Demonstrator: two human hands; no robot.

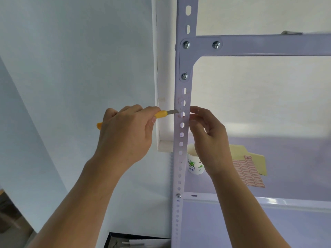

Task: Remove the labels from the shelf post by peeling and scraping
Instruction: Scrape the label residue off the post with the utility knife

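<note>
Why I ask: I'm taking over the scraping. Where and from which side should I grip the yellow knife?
By the yellow handle, coming from the left of the shelf post. The bare blade points right with its tip at the post, and the left hand wraps the handle's middle, well behind the edge.

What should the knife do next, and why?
Probably a short scrape across the post: the left hand holds the knife with its tip on the post's face, by faint reddish residue, while the right hand is at the other edge.
</note>
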